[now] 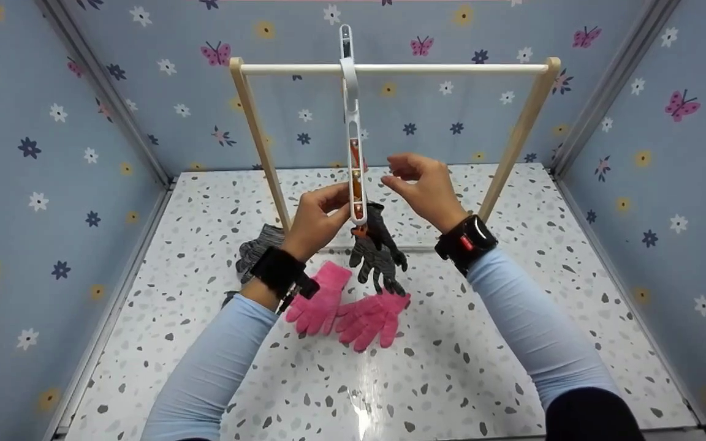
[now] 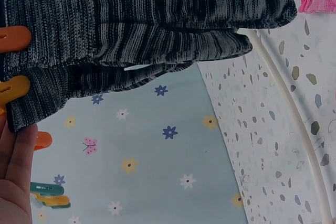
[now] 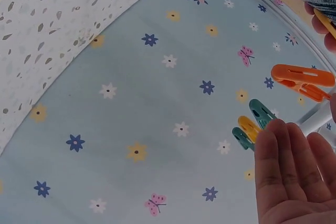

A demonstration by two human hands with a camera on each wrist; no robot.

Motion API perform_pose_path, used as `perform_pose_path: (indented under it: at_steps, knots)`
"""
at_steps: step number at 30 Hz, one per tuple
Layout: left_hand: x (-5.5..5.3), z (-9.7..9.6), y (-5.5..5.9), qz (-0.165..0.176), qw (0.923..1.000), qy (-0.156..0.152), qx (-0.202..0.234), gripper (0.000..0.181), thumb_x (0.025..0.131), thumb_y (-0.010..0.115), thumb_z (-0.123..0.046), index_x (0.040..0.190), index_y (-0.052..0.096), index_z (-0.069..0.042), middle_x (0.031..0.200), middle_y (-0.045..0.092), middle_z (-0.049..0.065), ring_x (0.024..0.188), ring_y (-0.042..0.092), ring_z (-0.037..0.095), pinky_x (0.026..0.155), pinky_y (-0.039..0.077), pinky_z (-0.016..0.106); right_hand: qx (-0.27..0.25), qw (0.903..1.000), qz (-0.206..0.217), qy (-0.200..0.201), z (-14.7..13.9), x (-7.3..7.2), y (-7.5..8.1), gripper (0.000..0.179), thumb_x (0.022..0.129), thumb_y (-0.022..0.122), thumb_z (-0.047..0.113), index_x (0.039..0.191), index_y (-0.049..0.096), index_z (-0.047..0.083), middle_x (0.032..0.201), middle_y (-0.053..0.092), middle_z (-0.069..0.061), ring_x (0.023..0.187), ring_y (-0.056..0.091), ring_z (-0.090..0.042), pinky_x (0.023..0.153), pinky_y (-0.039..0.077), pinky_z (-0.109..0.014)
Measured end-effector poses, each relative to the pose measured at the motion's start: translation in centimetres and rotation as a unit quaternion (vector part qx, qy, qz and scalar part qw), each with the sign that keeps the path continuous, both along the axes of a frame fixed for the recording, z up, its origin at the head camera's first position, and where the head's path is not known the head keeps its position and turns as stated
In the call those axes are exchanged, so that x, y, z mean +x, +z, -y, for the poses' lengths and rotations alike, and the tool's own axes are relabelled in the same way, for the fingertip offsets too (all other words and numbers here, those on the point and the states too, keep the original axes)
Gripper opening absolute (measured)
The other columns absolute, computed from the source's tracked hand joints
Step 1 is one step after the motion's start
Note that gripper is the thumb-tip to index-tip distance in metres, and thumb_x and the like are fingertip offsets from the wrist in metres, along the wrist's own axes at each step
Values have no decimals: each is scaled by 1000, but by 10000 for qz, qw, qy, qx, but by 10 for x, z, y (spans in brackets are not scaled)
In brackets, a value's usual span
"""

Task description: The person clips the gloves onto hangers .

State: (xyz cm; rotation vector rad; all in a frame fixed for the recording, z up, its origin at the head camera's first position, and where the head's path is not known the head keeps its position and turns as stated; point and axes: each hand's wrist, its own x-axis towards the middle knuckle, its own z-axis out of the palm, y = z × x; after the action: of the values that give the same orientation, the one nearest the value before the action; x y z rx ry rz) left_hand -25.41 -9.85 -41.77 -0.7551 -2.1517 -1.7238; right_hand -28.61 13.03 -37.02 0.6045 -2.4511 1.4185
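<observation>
A white clip hanger (image 1: 352,98) hangs on the rail, seen edge-on in the head view. Orange and yellow clothespins (image 2: 14,88) grip the cuffs of dark grey striped knit gloves (image 2: 50,17) hanging from it. My left hand (image 1: 319,217) is at the hanger's near part, its fingers (image 2: 18,153) pinching the glove cuff beside the yellow clothespin. To the right of the hanger my right hand (image 1: 426,187) is raised, thumb and fingers apart, with nothing between them. An orange clothespin (image 3: 302,77) hangs close to its thumb in the right wrist view.
The rail (image 1: 451,68) rests on a wooden frame (image 1: 521,135). Pink gloves (image 1: 368,318) lie on the speckled table (image 1: 451,380), and another grey knit glove (image 1: 261,248) lies left behind my left wrist. Green clothespins (image 3: 261,111) hang farther along the hanger. Patterned walls (image 1: 647,202) enclose the table.
</observation>
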Motion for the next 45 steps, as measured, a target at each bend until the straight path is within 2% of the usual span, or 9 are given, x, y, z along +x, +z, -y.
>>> perform_pose_path:
  at_steps: [5,11,21,26,32,38,41,45]
  knots:
    - [1,3,1,120,9999,-30,-54,33,101,65,7,132,68,17,120,76,33,113,76,46,103,62,33,84,9999,-48,45,3,-1,4,38,98,81,11,132,73,-6,123,77,-24,111,76,-37,103,61,-46]
    - [0,8,1,168,9997,-175,-79,34,102,63,7,133,65,20,125,73,36,120,73,49,106,60,33,250,9995,-86,154,7,-5,7,41,99,81,13,135,71,-5,126,77,-24,117,75,-37,107,59,-43]
    - [-1,11,2,318,9978,-572,63,33,104,62,6,134,65,20,123,74,36,120,72,49,102,60,26,396,9982,-159,416,19,-14,10,48,97,84,15,138,70,-5,126,78,-23,117,76,-36,105,60,-43]
    - [-1,10,3,400,9968,-675,116,33,104,61,6,133,64,21,123,73,38,121,71,50,100,60,24,399,9978,-166,497,26,-18,11,43,96,84,11,135,72,-3,121,80,-21,113,77,-35,102,61,-41]
    - [-1,8,5,342,9972,-660,122,32,103,63,7,131,66,20,120,74,37,117,73,48,98,60,23,146,9985,-139,506,34,-20,10,31,96,80,3,126,76,-4,111,82,-20,101,78,-31,94,62,-36]
    - [-2,7,5,350,9971,-651,156,32,102,63,7,131,67,20,121,74,36,118,73,49,99,61,25,-64,9989,-170,433,39,-21,9,26,95,79,0,120,77,-6,107,82,-20,95,78,-30,85,60,-25]
    - [-2,7,5,311,9976,-604,111,32,102,64,7,131,67,19,122,74,36,118,73,49,101,61,26,-157,9987,-167,447,39,-21,8,24,95,79,-1,118,78,-6,106,82,-22,93,77,-30,83,59,-22]
    - [-3,7,4,241,9978,-623,43,35,101,69,5,134,67,16,123,75,33,118,74,46,105,60,32,-134,9989,-183,399,37,-21,8,24,94,79,-1,118,79,-4,107,82,-21,94,78,-30,85,60,-25]
